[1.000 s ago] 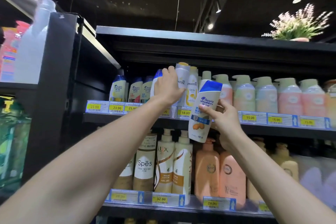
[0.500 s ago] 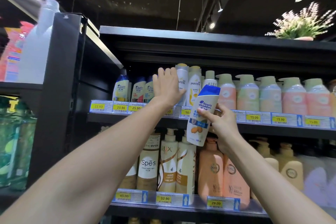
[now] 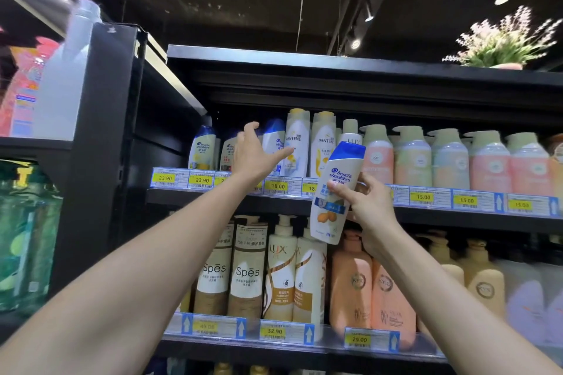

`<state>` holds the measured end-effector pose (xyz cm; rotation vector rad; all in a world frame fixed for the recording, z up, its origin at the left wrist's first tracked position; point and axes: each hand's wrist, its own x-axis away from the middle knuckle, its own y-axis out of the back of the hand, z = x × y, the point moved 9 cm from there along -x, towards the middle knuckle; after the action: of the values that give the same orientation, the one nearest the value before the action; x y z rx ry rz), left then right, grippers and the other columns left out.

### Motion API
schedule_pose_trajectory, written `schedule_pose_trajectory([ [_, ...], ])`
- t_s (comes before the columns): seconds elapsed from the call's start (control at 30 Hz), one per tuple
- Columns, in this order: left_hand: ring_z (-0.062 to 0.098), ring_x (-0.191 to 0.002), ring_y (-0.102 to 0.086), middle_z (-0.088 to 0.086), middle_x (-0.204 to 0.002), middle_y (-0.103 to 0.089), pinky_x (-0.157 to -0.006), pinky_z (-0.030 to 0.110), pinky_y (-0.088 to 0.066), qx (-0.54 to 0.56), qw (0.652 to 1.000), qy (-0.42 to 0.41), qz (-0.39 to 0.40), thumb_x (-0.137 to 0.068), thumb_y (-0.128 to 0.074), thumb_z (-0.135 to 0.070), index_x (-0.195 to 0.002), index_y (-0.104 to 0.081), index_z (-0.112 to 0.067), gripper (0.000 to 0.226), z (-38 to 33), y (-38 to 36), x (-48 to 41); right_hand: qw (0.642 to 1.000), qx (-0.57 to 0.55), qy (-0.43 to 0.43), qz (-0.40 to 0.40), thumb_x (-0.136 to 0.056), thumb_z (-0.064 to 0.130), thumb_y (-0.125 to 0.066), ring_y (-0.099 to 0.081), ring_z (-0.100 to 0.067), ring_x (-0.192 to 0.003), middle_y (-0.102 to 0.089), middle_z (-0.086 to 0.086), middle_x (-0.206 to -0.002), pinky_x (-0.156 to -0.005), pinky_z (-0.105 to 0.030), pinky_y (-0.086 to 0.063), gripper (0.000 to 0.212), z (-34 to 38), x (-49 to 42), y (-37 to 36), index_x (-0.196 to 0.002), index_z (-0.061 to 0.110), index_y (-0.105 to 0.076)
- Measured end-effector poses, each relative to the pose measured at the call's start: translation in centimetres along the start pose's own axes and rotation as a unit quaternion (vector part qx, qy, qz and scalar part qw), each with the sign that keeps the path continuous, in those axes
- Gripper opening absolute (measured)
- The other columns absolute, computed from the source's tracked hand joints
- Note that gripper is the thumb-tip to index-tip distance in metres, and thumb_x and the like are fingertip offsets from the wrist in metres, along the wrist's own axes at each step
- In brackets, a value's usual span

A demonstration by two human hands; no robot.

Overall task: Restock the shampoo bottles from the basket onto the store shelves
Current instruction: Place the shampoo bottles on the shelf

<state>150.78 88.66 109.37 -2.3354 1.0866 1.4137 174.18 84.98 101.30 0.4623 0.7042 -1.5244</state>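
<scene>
Black metal shelves (image 3: 365, 207) fill the view, two tiers of them stacked with bottles behind rows of yellow price tags (image 3: 277, 186). On the lower tier, from the left end towards the right, stand brown-and-white Spes bottles (image 3: 246, 268), white-and-gold Lux pump bottles (image 3: 281, 271) and peach pump bottles (image 3: 353, 283). On the upper tier a line of peach and pale green pump bottles (image 3: 451, 161) runs to the right end, with two tall Pantene bottles (image 3: 297, 146) near the middle and a few blue-capped Head & Shoulders bottles (image 3: 201, 148) at the left end, close to the front edge. A potted plant (image 3: 505, 39) sits on top of the unit at its right end.

Both bare forearms reach up from the bottom corners. The right hand (image 3: 370, 207) grips a white shampoo bottle (image 3: 335, 192) with a blue cap, thumb across its label, holding it tilted in the air in front of the upper tier's front edge, not resting on any shelf. The left hand (image 3: 256, 155) is spread wide and grasps nothing; its fingers point at the Head & Shoulders bottles and the nearer Pantene bottle, and whether they touch cannot be told.
</scene>
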Motion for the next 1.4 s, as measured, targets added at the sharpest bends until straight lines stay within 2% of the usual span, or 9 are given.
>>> schedule_pose_trajectory([
  [0.23, 0.021, -0.104, -0.064, 0.008, -0.125, -0.061, -0.087, 0.041, -0.057, 0.08, 0.993, 0.054, 0.062, -0.089, -0.072, -0.022, -0.14, -0.038, -0.016, 0.062, 1.6, -0.6, -0.7, 1.0, 0.002, -0.001, 0.008, -0.082, 0.012, -0.075, -0.07, -0.015, -0.089, -0.071, 0.0, -0.101, -0.067, -0.029, -0.056, 0.026, -0.2, -0.3, -0.8, -0.105, 0.019, -0.064],
  [0.43, 0.015, -0.093, -0.067, 0.007, -0.12, -0.063, -0.071, 0.029, -0.055, 0.09, 0.99, 0.052, 0.095, -0.093, -0.067, -0.019, -0.142, -0.035, -0.016, 0.058, 1.8, -0.5, -0.9, 1.0, 0.014, 0.012, 0.02, -0.081, 0.013, -0.076, -0.07, -0.016, -0.088, -0.071, 0.001, -0.097, -0.071, -0.031, -0.058, 0.023, 0.3, -0.6, -1.8, -0.098, 0.022, -0.064],
  [0.6, 0.013, -0.109, -0.054, 0.002, -0.127, -0.056, -0.093, 0.033, -0.05, 0.061, 0.997, 0.018, 0.038, -0.096, -0.06, -0.035, -0.14, -0.041, -0.013, 0.053, 1.7, 2.6, -0.6, 0.999, 0.035, 0.024, 0.032, -0.081, 0.013, -0.076, -0.07, -0.013, -0.087, -0.072, -0.004, -0.102, -0.064, -0.025, -0.055, 0.033, 1.6, -1.2, -4.0, -0.111, 0.012, -0.063],
  [0.7, 0.011, -0.104, -0.059, 0.0, -0.118, -0.062, -0.091, 0.036, -0.054, 0.093, 0.995, -0.02, 0.009, -0.096, -0.06, -0.032, -0.129, -0.054, -0.015, 0.037, 1.0, 6.1, -0.4, 0.997, 0.042, 0.034, 0.048, -0.081, 0.009, -0.075, -0.069, -0.012, -0.08, -0.071, -0.006, -0.1, -0.054, -0.021, -0.054, 0.027, 3.3, -2.0, -6.9, -0.106, 0.01, -0.062],
  [0.9, 0.017, -0.11, -0.068, 0.006, -0.119, -0.068, -0.087, 0.037, -0.058, 0.188, 0.946, -0.023, 0.263, -0.083, -0.079, -0.022, -0.132, -0.052, -0.02, 0.056, 0.6, 6.7, 0.6, 0.995, 0.033, 0.045, 0.077, -0.078, 0.009, -0.078, -0.07, -0.022, -0.092, -0.07, -0.011, -0.105, -0.074, -0.034, -0.059, 0.034, 6.0, -4.2, -13.6, -0.108, 0.008, -0.063],
  [1.07, 0.014, -0.106, -0.068, 0.003, -0.116, -0.069, -0.089, 0.038, -0.059, 0.13, 0.963, -0.112, 0.207, -0.084, -0.077, -0.025, -0.13, -0.054, -0.015, 0.052, -0.4, 8.3, -0.8, 0.995, 0.037, 0.04, 0.08, -0.078, 0.017, -0.08, -0.07, -0.025, -0.096, -0.071, -0.01, -0.104, -0.082, -0.041, -0.059, 0.04, 5.1, -4.7, -17.6, -0.113, 0.01, -0.062],
  [1.2, 0.009, -0.098, -0.07, 0.002, -0.11, -0.07, -0.075, 0.023, -0.059, 0.122, 0.963, -0.133, 0.202, -0.083, -0.079, -0.023, -0.125, -0.057, -0.011, 0.049, 0.6, 9.0, -1.9, 0.986, 0.123, 0.109, 0.039, -0.085, 0.022, -0.073, -0.062, -0.008, -0.092, -0.065, -0.002, -0.107, -0.071, -0.02, -0.053, 0.051, 6.2, -4.2, -17.8, -0.131, 0.014, -0.053],
  [1.27, 0.009, -0.093, -0.071, 0.004, -0.107, -0.071, -0.069, 0.017, -0.057, 0.135, 0.971, -0.098, 0.171, -0.083, -0.079, -0.023, -0.119, -0.06, -0.007, 0.045, 1.7, 9.3, -3.0, 0.978, 0.164, 0.131, 0.0, -0.089, 0.021, -0.068, -0.056, -0.007, -0.091, -0.06, -0.001, -0.106, -0.073, -0.02, -0.048, 0.054, 6.5, -3.9, -16.5, -0.138, 0.015, -0.046],
  [1.4, 0.02, -0.1, -0.069, 0.004, -0.111, -0.07, -0.087, 0.041, -0.058, 0.118, 0.987, -0.035, 0.108, -0.077, -0.084, -0.028, -0.115, -0.059, -0.014, 0.047, 4.2, 8.4, -5.7, 0.969, 0.211, 0.121, -0.049, -0.093, 0.018, -0.061, -0.058, -0.014, -0.089, -0.058, 0.003, -0.094, -0.084, -0.03, -0.049, 0.044, 5.8, -3.2, -13.1, -0.135, 0.016, -0.049],
])
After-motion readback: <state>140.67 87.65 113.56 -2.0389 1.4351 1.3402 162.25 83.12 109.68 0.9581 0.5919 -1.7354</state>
